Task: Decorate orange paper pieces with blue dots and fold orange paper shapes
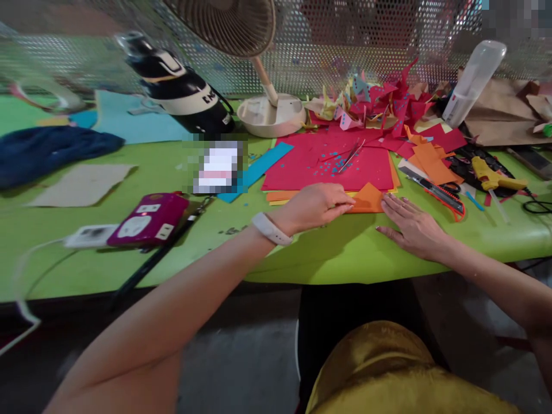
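Note:
A folded piece of orange paper (366, 198) lies at the front edge of a paper stack, a pointed flap standing out at its top. Curled and pressed together, the fingers of my left hand (317, 204) pinch its left end; a white band circles that wrist. My right hand (411, 227) lies flat with fingers stretched out, the tips touching the paper's right end. Just behind is a red sheet (297, 172) strewn with small blue paper bits, and tweezers (351, 156) rest on it.
Folded paper figures (379, 103) are heaped at the back. To the right lie a box cutter (435, 190) and a yellow glue gun (495, 175). A phone (219, 167), purple power adapter (149, 218), black bottle (181, 86) and fan (271, 115) stand or lie leftward.

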Available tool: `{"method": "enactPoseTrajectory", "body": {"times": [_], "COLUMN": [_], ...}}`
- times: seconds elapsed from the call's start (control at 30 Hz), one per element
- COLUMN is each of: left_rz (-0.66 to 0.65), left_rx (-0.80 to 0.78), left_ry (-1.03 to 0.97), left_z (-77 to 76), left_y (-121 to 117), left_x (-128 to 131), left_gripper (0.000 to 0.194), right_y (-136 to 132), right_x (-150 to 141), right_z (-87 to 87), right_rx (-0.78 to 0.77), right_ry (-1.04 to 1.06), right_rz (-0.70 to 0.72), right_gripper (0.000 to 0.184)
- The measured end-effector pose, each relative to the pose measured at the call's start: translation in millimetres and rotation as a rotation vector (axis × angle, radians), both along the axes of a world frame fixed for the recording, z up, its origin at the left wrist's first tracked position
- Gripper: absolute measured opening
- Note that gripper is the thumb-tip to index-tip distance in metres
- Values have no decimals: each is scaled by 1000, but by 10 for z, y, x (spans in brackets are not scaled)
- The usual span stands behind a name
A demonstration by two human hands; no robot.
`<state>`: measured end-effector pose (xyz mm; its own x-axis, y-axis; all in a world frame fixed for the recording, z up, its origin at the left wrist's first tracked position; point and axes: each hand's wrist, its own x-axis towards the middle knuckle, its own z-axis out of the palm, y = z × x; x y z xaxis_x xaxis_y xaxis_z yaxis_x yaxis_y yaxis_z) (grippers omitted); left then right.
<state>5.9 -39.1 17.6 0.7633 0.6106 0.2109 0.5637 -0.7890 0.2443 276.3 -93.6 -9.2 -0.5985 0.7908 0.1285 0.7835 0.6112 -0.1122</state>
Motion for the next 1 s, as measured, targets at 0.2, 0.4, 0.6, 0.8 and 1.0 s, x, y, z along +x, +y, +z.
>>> {"method": "enactPoseTrajectory", "body": {"times": [0.2, 0.4, 0.6, 0.8, 1.0], "left_rz": [-125, -271, -274, -247, -226], "left_rx": [-78, -180, -237, -333, -369], "left_ry": [-80, -136, -90, -69, -54], "left_z": [-125, -293, -295, -291, -278], "left_y": [282, 324, 337, 314, 301], "left_x": [18, -70, -102, -110, -106], "left_gripper": [22, 41, 47, 43, 43], "right_y": [4, -2, 1, -1, 0], "right_x": [-1, -8, -6, -10, -14], "right_z": [10, 12, 1, 9, 22], "right_rx": [-19, -18, -22, -10, -16], "right_ry": [-27, -36, -6, -17, -18], "right_rz": [-13, -12, -12, -14, -10], "right_gripper": [70, 72, 69, 72, 73]}}
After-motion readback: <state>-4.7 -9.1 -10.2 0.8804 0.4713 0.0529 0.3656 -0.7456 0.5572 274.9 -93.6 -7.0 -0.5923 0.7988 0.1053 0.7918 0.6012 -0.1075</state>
